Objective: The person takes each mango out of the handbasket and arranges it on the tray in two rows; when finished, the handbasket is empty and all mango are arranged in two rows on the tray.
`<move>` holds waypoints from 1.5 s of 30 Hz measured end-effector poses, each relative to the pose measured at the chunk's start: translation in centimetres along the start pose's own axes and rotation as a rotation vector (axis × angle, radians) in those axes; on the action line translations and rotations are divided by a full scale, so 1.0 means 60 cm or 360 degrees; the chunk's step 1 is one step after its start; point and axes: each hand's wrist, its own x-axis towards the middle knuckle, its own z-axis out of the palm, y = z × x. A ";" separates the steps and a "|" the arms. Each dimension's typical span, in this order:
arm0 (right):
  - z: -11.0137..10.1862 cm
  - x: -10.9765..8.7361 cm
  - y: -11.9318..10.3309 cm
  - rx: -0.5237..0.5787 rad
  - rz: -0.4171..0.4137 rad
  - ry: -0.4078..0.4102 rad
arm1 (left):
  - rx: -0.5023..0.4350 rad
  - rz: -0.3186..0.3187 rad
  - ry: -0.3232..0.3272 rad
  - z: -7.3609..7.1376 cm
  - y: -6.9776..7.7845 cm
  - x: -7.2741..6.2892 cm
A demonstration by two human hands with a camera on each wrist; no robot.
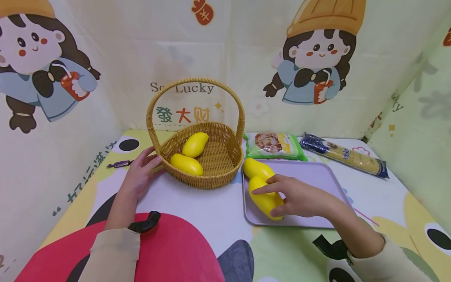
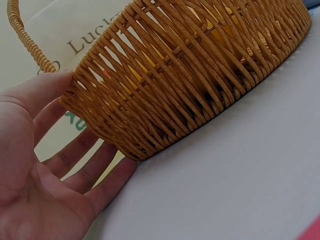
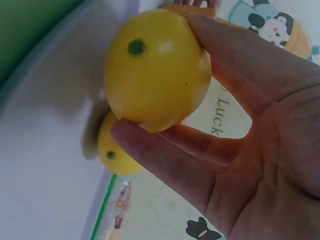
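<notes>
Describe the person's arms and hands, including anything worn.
Pale beige cloth sleeves end short of the wrists, with a small curved black device near each. The left hand and right hand are bare, with no gloves or rings visible.

Cannot see all of the near mango [image 1: 260,201], partly covered by the right hand [image 1: 299,196], nor of the far mango [image 1: 257,168] behind it. Cannot see the corner of the tray [image 1: 310,172] beneath the right forearm [image 1: 357,227]; in the right wrist view, can make out only its blurred surface left of that hand. Cannot see all of the left hand [image 1: 141,172] behind the basket [image 1: 197,182], cut off by the top edge in the left wrist view. Cannot read the small print on the wrapped sweet [image 1: 120,164] left of that hand. Cannot follow the sleeves [image 1: 114,254] past the bottom edge.
</notes>
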 end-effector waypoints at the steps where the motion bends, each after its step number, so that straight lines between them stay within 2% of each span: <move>1: 0.003 0.000 0.000 0.0002 -0.0002 -0.0012 | 0.0002 0.0002 -0.0001 -0.001 -0.001 0.000; 10: 0.020 0.006 0.005 -0.0025 -0.0051 -0.0052 | -0.0002 0.0004 -0.0006 0.001 -0.003 0.000; 21: 0.029 0.005 0.005 -0.0048 -0.0042 -0.0022 | 0.0017 -0.0006 -0.0001 0.002 0.000 -0.002; 28: 0.030 0.003 0.002 -0.0078 -0.0036 -0.0002 | -0.0002 0.0008 0.0002 0.001 -0.002 -0.002; 36: 0.028 -0.002 0.001 -0.0035 -0.0018 0.0012 | 0.0007 0.0003 0.0007 0.001 -0.004 -0.001; 45: 0.022 -0.006 -0.004 -0.0057 -0.0001 -0.0035 | 0.0010 0.0004 0.0007 -0.001 -0.003 0.002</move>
